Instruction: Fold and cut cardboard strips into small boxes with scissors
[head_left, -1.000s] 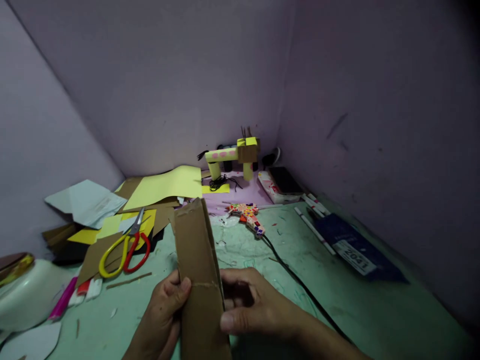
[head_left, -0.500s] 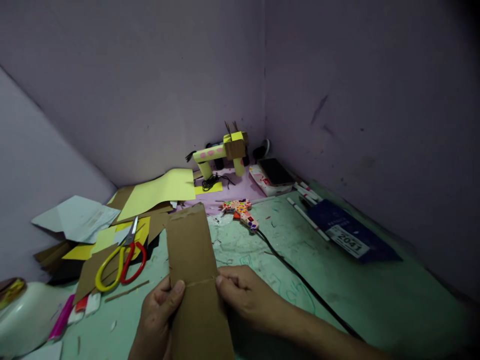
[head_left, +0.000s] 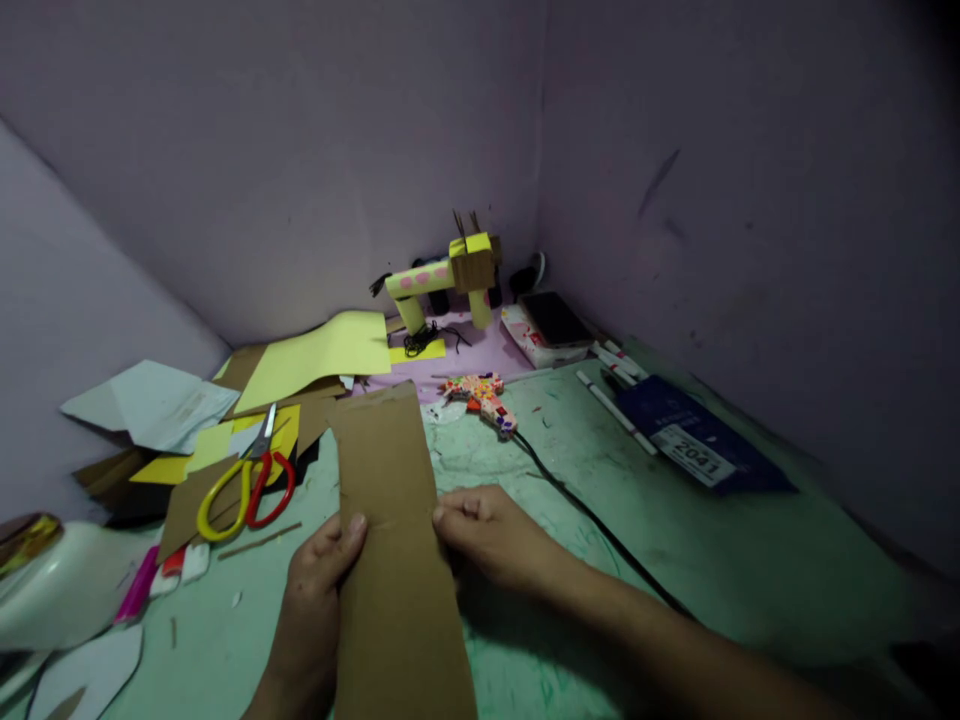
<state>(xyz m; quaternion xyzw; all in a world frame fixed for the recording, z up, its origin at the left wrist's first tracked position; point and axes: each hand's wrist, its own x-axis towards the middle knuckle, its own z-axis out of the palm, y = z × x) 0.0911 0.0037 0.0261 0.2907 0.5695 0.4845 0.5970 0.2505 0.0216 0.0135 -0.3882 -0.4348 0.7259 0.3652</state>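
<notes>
A long brown cardboard strip [head_left: 394,580] is held between my two hands above the green table, with a faint crease across it at thumb height. My left hand [head_left: 321,575] grips its left edge, thumb on the near face and fingers behind. On the right edge, my right hand [head_left: 487,535] pinches the strip between thumb and curled fingers. Beyond the strip's far end lies a flower-patterned glue gun [head_left: 484,400] with a black cord [head_left: 592,515]. Scissors [head_left: 251,480] with one yellow and one red handle rest on paper scraps to the left.
A yellow paper-and-cardboard animal figure [head_left: 442,275] stands at the back, near a yellow sheet [head_left: 322,350]. A phone [head_left: 555,320] lies on a white pack at back right. A dark blue packet [head_left: 701,440] and white sticks [head_left: 615,410] are on the right; a magenta marker [head_left: 139,588] is at left.
My view has tilted down slightly, so the table things appear higher. The cardboard looks flatter at its crease, and both hands keep hold of its edges.
</notes>
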